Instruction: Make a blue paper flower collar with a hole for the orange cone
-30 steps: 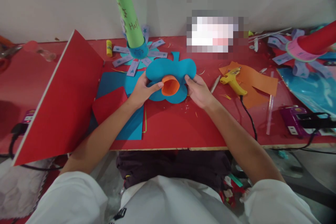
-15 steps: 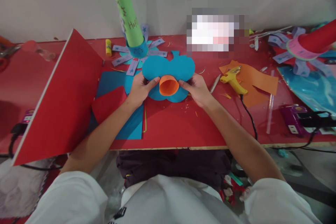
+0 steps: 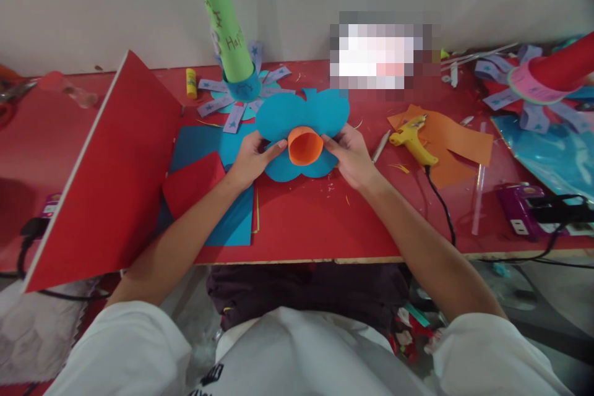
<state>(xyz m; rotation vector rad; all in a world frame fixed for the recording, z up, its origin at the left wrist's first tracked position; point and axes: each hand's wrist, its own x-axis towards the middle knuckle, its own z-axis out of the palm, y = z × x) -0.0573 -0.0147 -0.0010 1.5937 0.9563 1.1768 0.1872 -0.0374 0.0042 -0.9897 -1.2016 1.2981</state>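
Observation:
A blue paper butterfly (image 3: 281, 114) with rounded wings is held up over the red table between my two hands. An orange paper tube (image 3: 297, 153) stands out from its middle, its round opening facing me. My left hand (image 3: 256, 158) grips the left side of the butterfly, thumb in front beside the tube and the other fingers behind the paper. On the right side my right hand (image 3: 351, 153) holds it the same way, its thumb close to the tube's right edge. Most fingers of both hands are hidden behind the blue paper.
A yellow glue gun (image 3: 414, 141) lies on orange paper (image 3: 468, 143) to the right. Left are a red folded board (image 3: 106, 185), blue sheets (image 3: 234, 223) and a glue stick (image 3: 191, 83). Behind stands a green paper tube (image 3: 227, 31); a purple power strip (image 3: 517, 207) sits right.
Both hands have shifted the butterfly slightly to the right and tipped it a little, so more of the upper wings shows. The grip stays the same.

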